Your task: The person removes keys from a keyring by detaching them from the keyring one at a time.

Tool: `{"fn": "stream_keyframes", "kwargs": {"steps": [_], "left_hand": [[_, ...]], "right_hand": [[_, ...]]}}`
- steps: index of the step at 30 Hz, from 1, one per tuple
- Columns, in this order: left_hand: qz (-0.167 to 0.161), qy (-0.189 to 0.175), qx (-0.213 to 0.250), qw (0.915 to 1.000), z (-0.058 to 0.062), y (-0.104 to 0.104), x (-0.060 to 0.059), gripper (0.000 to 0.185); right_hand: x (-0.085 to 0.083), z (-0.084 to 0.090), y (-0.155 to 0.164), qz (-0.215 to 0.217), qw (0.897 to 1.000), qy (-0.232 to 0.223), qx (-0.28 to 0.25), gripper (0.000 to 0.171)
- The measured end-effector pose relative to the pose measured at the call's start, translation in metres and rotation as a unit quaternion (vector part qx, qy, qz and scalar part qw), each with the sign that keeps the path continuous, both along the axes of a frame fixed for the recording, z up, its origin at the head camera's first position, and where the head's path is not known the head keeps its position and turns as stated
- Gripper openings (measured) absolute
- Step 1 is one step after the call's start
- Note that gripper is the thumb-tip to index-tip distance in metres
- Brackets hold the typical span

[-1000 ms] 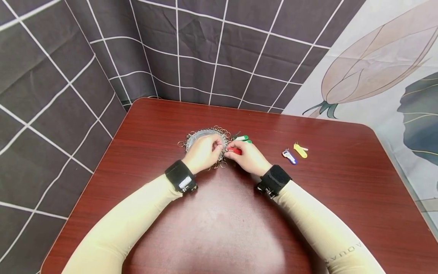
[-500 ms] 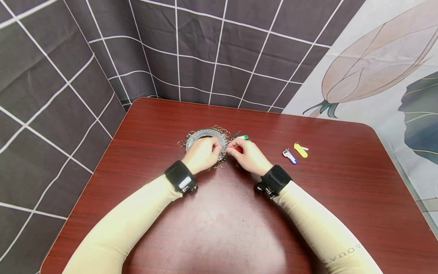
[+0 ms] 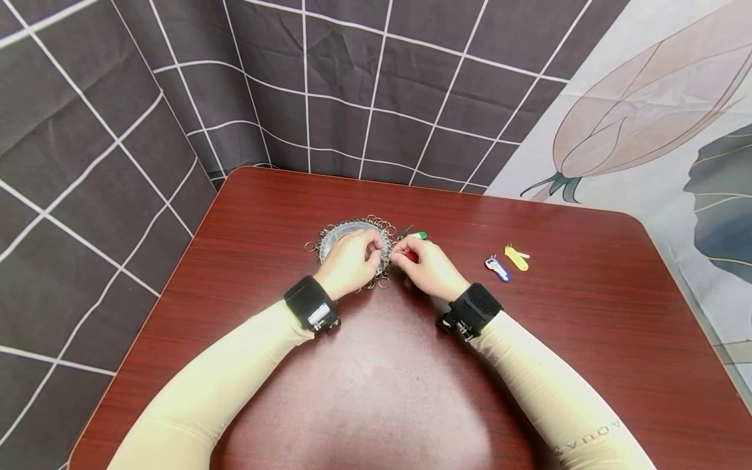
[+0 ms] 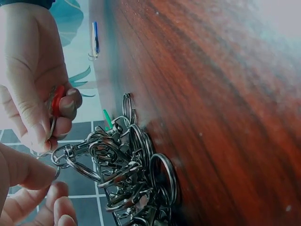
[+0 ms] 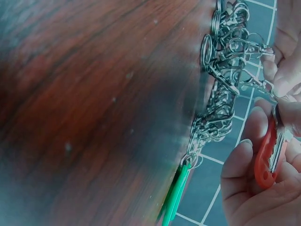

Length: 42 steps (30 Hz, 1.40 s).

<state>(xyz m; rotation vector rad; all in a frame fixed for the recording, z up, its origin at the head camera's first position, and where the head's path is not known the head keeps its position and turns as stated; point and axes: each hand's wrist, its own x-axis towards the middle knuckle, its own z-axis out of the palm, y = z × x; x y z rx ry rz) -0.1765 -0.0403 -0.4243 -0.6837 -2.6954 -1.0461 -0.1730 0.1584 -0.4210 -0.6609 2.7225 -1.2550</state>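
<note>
A round grey holder (image 3: 332,235) edged with metal swivel clasps and split rings (image 4: 164,181) lies on the table. Over its right side, my left hand (image 3: 350,260) pinches a split ring (image 4: 57,172) at the end of one clasp (image 4: 70,151). Just to the right, my right hand (image 3: 427,266) holds a red key tag (image 5: 264,165) with a silver key (image 5: 278,148) lying along it. Both hands' fingertips meet closely at the ring. In the head view the red tag is mostly hidden behind the right hand's fingers.
Green key tags (image 5: 175,195) hang or lie at the holder's right edge, behind the right hand. Farther right on the red-brown table (image 3: 376,372) are a blue key tag (image 3: 497,268) and a yellow key tag (image 3: 516,258). Dark gridded cloth (image 3: 341,85) stands behind the table.
The right hand's fingers have shifted over the red key tag, so less of it shows. The left hand's fingers dipped slightly, then came up again at the ring.
</note>
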Motion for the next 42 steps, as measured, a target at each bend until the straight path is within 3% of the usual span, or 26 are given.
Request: {"fn": "stream_keyframes", "kwargs": {"steps": [10,17,26,42], "left_hand": [[0.001,-0.005,0.003,1.0000,0.0002,0.0005,0.0010,0.005],[-0.008,-0.014,-0.013,0.9998,-0.0011,0.0001,0.0011,0.004],[-0.013,-0.025,-0.024,0.9993,-0.0003,0.0015,0.0033,0.004],[-0.010,-0.042,0.025,0.9988,0.0001,0.0073,0.0003,0.006]], "right_hand": [[-0.0030,-0.0020,0.0008,-0.004,1.000,0.026,0.002,0.005],[-0.0036,-0.0039,0.0027,-0.007,1.000,0.014,-0.024,0.014],[-0.0042,-0.0060,0.0051,-0.010,0.999,0.006,-0.043,0.005],[-0.0020,-0.0089,0.0035,-0.048,0.996,0.001,-0.074,0.004]]}}
